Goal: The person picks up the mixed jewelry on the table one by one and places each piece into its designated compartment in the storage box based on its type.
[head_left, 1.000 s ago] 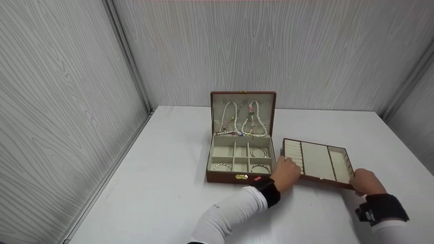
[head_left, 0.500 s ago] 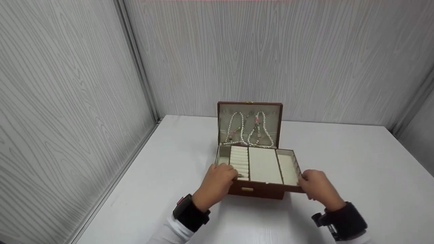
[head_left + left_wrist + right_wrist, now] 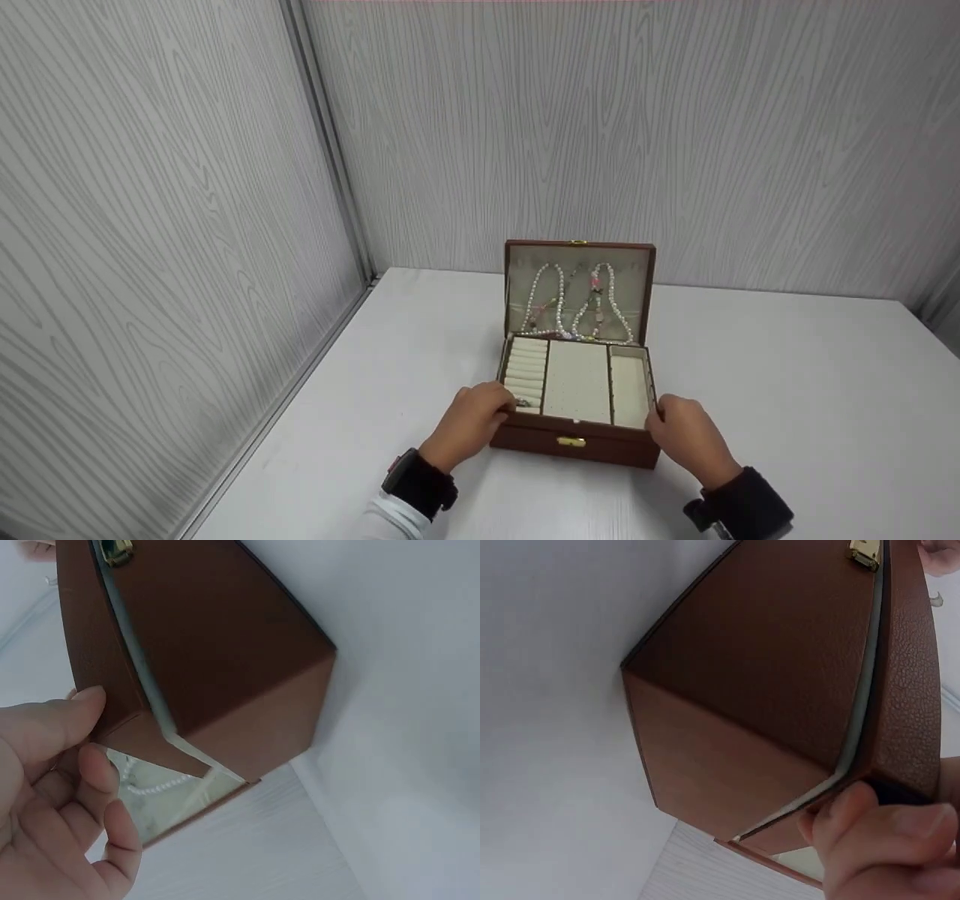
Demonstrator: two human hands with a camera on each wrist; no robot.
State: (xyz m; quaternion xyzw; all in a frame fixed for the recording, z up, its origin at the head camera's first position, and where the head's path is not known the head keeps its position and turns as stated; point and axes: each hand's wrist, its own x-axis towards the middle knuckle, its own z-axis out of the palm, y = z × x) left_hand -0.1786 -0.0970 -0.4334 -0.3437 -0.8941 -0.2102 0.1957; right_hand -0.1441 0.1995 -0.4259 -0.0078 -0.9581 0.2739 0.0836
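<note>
A brown jewelry box stands with its lid raised on the white table. On top of its base lies a brown jewelry tray with cream ring rolls, a flat middle panel and a side compartment. My left hand pinches the tray's front left corner; the left wrist view shows the thumb on its front wall. At the front right corner my right hand grips the tray, its fingers under the edge in the right wrist view. A narrow pale gap parts tray and base at the front. A ring sits in the rolls.
White bead necklaces with coloured beads hang inside the raised lid. A gold clasp is on the box front. Wood-grain panels stand behind and to the left of the table.
Both hands have carried the tray left from beside the box onto its base. It covers the compartments with bangles that showed earlier and now lines up with the box.
</note>
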